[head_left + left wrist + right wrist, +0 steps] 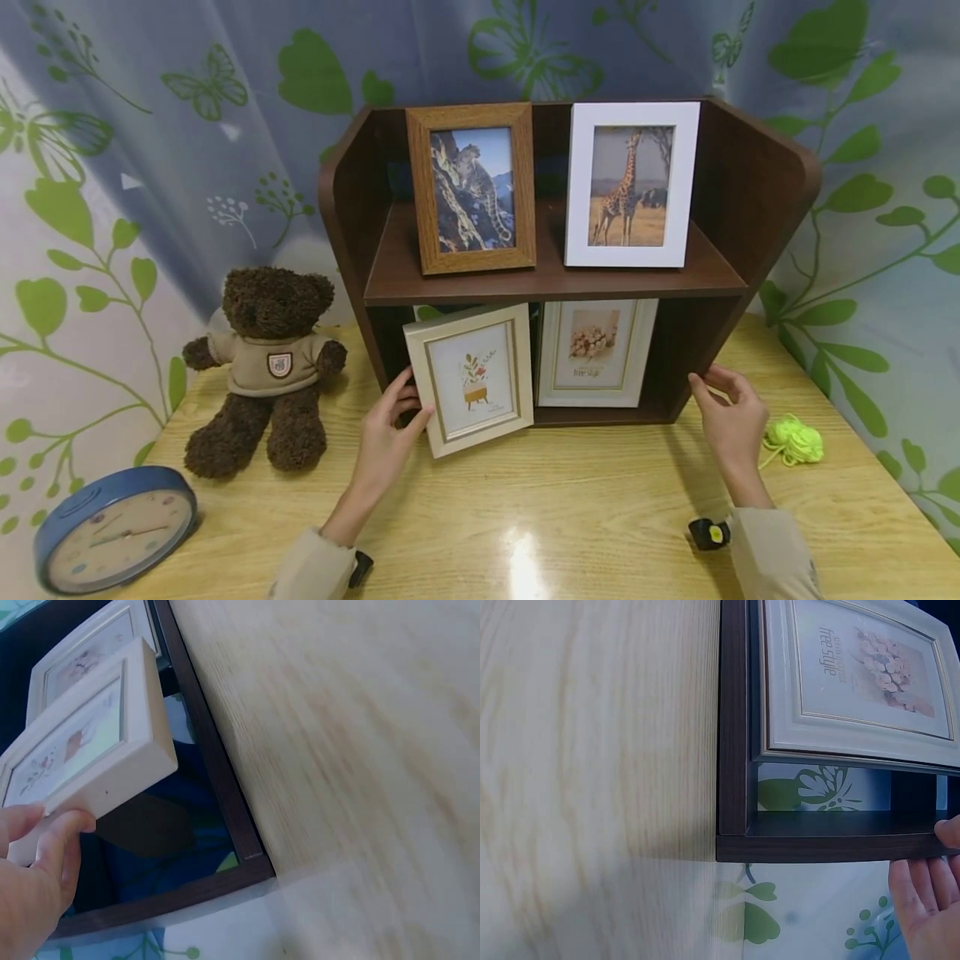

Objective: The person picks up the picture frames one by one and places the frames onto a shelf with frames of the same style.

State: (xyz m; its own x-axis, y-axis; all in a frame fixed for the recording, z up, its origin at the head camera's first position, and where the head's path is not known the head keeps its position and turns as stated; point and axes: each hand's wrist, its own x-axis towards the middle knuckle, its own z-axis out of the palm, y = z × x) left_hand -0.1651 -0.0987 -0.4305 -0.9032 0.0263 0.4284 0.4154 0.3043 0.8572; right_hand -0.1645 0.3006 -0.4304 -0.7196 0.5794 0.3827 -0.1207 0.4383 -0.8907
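Observation:
My left hand pinches the lower left side of a cream picture frame with a plant picture. That frame leans at a tilt in the lower left of a dark brown shelf. In the left wrist view, thumb and fingers grip the edge of the cream frame. My right hand holds the shelf's right side panel, thumb inside and fingers outside, as the right wrist view shows at the panel. Beside the tilted frame, a white frame with a flower picture stands in the lower compartment.
On the upper shelf stand a brown wooden frame and a white frame. A brown teddy bear sits left of the shelf, with a blue clock in front. Green yarn lies near my right hand. A patterned curtain hangs behind.

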